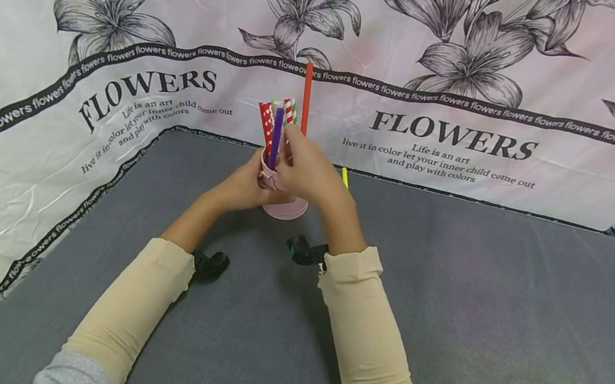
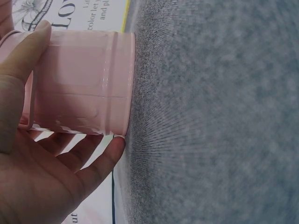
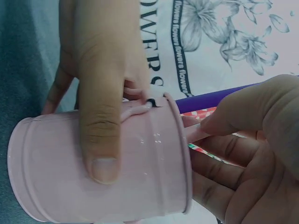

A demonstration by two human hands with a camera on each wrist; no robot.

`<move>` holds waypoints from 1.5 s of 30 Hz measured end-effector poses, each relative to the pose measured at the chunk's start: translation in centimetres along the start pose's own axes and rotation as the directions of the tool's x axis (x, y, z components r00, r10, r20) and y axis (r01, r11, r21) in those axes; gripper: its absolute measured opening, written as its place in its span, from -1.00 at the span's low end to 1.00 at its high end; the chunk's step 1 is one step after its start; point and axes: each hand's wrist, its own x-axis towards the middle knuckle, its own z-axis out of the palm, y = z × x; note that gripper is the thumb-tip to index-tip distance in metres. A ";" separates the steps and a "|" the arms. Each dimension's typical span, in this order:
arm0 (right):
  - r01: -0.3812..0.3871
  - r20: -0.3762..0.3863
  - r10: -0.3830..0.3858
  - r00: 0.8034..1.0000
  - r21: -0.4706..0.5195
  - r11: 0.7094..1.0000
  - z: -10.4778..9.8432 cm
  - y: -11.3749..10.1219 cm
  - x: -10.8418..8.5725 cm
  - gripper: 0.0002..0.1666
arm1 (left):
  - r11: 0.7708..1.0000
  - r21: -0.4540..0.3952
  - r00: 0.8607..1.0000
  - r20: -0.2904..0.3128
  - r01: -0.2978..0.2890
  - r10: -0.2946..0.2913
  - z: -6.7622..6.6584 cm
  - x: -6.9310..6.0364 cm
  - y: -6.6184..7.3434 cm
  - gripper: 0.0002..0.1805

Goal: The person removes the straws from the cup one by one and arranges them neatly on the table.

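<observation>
A pink bucket-like cup [image 1: 286, 209] is gripped by my left hand [image 1: 247, 185]. In the left wrist view, the thumb lies along the cup's wall [image 2: 72, 84], with the fingers on its other side. Its base is at the grey surface. My right hand [image 1: 313, 162] is at the mouth, thumb and fingers curled about several drinking straws. A purple straw [image 1: 276, 138] and a red white-dotted straw [image 1: 265, 123] stick up beside it. Striped straws [image 1: 290, 108] stand behind these. A tall orange-red straw [image 1: 306, 99] rises behind the right hand, which hides its lower part.
A yellow stick-like thing [image 1: 345, 177] shows just past the right wrist, mostly hidden. Grey cloth [image 1: 477, 318] covers the table. Behind it hangs a white flower-printed cloth [image 1: 309, 110]. Black wrist straps [image 1: 306, 251] stick out beneath the sleeves.
</observation>
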 end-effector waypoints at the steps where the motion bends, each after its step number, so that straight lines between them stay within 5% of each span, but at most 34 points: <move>1: 0.004 -0.006 -0.004 1.000 0.015 1.000 -0.1 0.0 0.0 -0.74 | 1.000 -0.003 1.000 0.001 0.011 -0.011 0.0 0.0 0.1 0.07; 8: 0.024 -0.068 -0.013 0.998 0.155 0.988 -1.2 0.4 -0.3 -0.76 | 1.000 -0.028 1.000 -0.001 -0.007 0.007 0.2 0.2 0.1 0.01; 19: 0.078 -0.158 -0.047 0.986 0.198 0.977 -2.5 -0.1 -1.0 -0.60 | 0.997 -0.051 0.999 0.001 -0.050 0.050 0.2 0.3 -0.1 -0.02; 27: 0.176 -0.272 -0.117 0.955 0.204 0.963 -2.9 -0.5 -1.2 -0.52 | 0.998 -0.054 1.000 -0.007 -0.026 0.026 0.2 0.3 -0.2 -0.03; 34: 0.259 -0.391 -0.165 0.906 0.202 0.944 -3.2 -0.7 -1.3 -0.50 | 0.996 -0.077 0.999 -0.015 -0.034 0.033 0.3 0.3 0.0 -0.01; 39: 0.251 -0.446 -0.155 0.881 0.164 0.954 -3.6 -0.8 -1.5 -0.51 | 0.997 -0.077 1.000 -0.011 -0.013 0.012 0.3 0.3 0.1 -0.02; 45: 0.176 -0.441 -0.103 0.892 0.128 0.976 -4.2 -0.7 -1.8 -0.45 | 0.998 -0.060 1.000 -0.015 -0.004 0.003 0.3 0.2 0.2 -0.03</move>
